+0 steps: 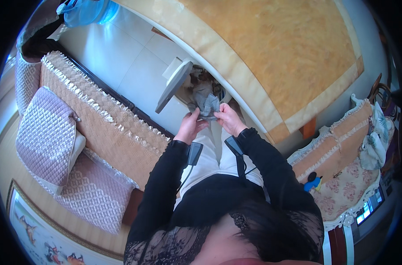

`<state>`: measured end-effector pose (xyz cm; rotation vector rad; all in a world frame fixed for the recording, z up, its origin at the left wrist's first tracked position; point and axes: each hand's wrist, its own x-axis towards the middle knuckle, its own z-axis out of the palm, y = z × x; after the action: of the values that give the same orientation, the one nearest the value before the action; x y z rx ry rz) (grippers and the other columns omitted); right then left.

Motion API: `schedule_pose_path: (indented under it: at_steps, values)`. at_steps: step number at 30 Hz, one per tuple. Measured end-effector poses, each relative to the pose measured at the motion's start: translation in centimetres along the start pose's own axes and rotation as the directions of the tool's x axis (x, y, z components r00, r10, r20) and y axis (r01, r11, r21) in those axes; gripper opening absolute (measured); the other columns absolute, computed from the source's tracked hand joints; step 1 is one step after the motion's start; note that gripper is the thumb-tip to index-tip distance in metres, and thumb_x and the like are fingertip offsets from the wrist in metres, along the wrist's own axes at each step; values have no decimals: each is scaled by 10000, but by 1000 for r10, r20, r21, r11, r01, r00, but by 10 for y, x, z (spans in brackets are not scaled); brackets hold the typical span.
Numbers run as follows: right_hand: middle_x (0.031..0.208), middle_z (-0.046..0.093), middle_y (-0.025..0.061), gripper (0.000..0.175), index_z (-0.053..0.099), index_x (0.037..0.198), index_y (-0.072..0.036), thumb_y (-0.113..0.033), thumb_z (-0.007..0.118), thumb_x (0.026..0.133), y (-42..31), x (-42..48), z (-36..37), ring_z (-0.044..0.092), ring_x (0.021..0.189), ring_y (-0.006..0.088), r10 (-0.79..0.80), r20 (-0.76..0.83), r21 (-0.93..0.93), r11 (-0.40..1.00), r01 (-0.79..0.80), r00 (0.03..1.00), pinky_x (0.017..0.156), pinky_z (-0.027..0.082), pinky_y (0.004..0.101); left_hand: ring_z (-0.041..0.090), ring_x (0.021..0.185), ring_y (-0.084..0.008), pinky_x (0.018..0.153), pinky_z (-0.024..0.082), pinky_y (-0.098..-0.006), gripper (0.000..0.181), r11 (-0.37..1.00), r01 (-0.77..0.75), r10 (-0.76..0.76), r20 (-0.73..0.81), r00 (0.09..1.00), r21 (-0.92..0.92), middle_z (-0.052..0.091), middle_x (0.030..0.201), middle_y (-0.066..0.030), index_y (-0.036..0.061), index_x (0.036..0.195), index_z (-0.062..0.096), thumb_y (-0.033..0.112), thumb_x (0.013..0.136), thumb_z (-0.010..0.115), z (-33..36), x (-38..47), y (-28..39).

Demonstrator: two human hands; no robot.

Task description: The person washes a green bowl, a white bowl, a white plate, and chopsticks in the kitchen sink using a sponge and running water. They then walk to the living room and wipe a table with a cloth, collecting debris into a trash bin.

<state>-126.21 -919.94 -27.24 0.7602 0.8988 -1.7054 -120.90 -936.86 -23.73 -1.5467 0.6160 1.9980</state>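
Note:
A crumpled grey cloth [208, 106] is stretched between my two hands, over or just in front of an open bin [184, 94]. My left hand [190, 126] pinches its near left edge between thumb and fingers. The near right edge is gripped by my right hand [230, 118]. Behind the cloth, mixed brown and white contents [201, 75] show inside the bin; the cloth hides part of them. The bin's grey oval lid [175, 84] stands raised and tilted on the left. A dark strap with a grey device is on each wrist.
A table with a marbled yellow-orange top [287, 59] overhangs the bin's right side. To the left runs a sofa with a ruffled tan cover [105, 109] and a quilted cushion [48, 132]. A blue water bottle [88, 13] stands far left; an upholstered chair [343, 188] is at right.

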Motion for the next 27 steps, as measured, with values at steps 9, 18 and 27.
schedule_pose_path:
  at_steps: [9, 18, 27]
  values:
    - [941, 492, 94, 254, 496, 1025, -39, -101, 602, 803, -26, -16, 14, 532, 816, 179, -414, -85, -965, 259, 28, 906, 725, 459, 274, 573, 948, -235, 845, 480, -350, 423, 949, -305, 293, -138, 946, -83, 524, 1083, -107, 17, 1141, 406, -93, 733, 400, -4, 5, -25]
    - [853, 553, 102, 195, 607, 935, -77, -125, 636, 749, -44, -11, 76, 579, 763, 258, -338, 508, -829, 57, 556, 792, 679, 475, 351, 561, 929, -190, 824, 469, -302, 379, 919, -363, 377, -76, 923, 152, 551, 1033, -82, 17, 1117, 436, -82, 752, 423, -9, -12, -21]
    - [853, 595, 54, 171, 601, 954, 10, -133, 571, 864, -46, 14, 49, 589, 668, 106, -414, 71, -749, 579, 323, 908, 614, 466, 230, 563, 932, -218, 828, 477, -369, 371, 963, -265, 249, -217, 944, -48, 538, 1074, -107, 27, 1122, 434, -77, 770, 381, -27, -28, -23]
